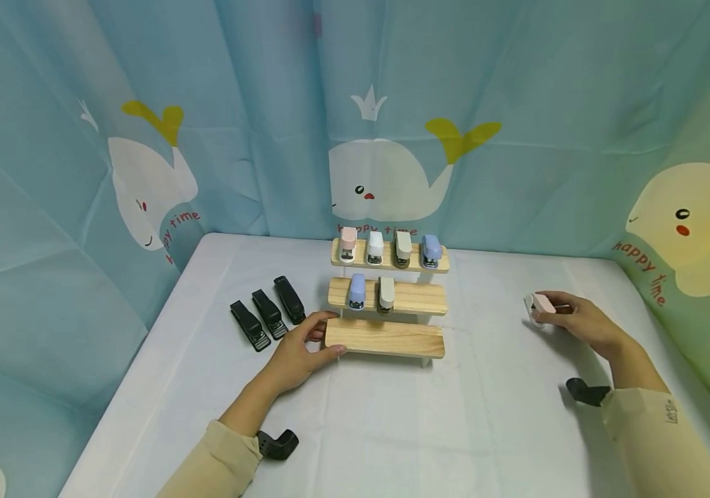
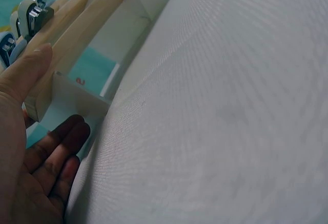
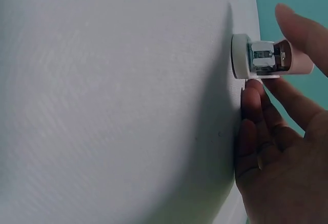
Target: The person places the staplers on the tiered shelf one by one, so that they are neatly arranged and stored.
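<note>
My right hand [image 1: 582,321] is at the right of the table with thumb and fingers around a small pink-and-white stapler [image 1: 540,308]. In the right wrist view that stapler [image 3: 256,57] has its white base against the white cloth. My left hand [image 1: 297,353] grips the left end of the lowest board of a three-tier wooden display stand [image 1: 386,339]. Up close, the left thumb [image 2: 38,65] lies on the board; other fingers are spread below it. On the middle tier stand a blue stapler [image 1: 357,292] and a beige one [image 1: 387,294].
The top tier carries a pink [image 1: 347,244], a white [image 1: 375,247], a beige [image 1: 402,249] and a blue stapler [image 1: 431,250]. Left of the stand lie three black staplers [image 1: 270,314]. A whale-print curtain [image 1: 280,173] borders the white table [image 1: 392,436].
</note>
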Demonstrator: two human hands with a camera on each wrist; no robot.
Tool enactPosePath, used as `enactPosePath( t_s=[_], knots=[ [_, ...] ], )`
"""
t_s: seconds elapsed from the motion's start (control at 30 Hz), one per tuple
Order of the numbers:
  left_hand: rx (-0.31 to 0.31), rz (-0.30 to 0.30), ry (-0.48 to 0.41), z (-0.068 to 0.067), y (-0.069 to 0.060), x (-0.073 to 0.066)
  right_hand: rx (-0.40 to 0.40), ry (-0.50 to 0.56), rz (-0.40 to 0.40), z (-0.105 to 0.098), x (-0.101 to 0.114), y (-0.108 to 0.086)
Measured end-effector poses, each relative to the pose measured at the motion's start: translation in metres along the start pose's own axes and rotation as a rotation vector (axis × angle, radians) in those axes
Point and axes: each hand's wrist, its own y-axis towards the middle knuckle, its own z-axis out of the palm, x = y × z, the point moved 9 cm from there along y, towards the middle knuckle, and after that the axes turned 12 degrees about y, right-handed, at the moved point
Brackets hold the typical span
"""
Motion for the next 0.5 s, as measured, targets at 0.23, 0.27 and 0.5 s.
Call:
enactPosePath(
  t_s=[0.23,0.27,0.5],
  knots=[
    [0.003,-0.002,0.005,-0.0002,-0.0001,-0.0007,-0.037,-0.011,-0.028,-0.0012,-0.0028,0.0000],
    [0.004,-0.002,0.006,-0.0002,0.0000,-0.0007,-0.044,-0.009,-0.031,-0.0014,-0.0031,0.0002],
    [0.006,-0.002,0.008,0.0001,0.0000,-0.0005,-0.076,0.016,-0.056,-0.0009,-0.0037,0.0002]
  ],
)
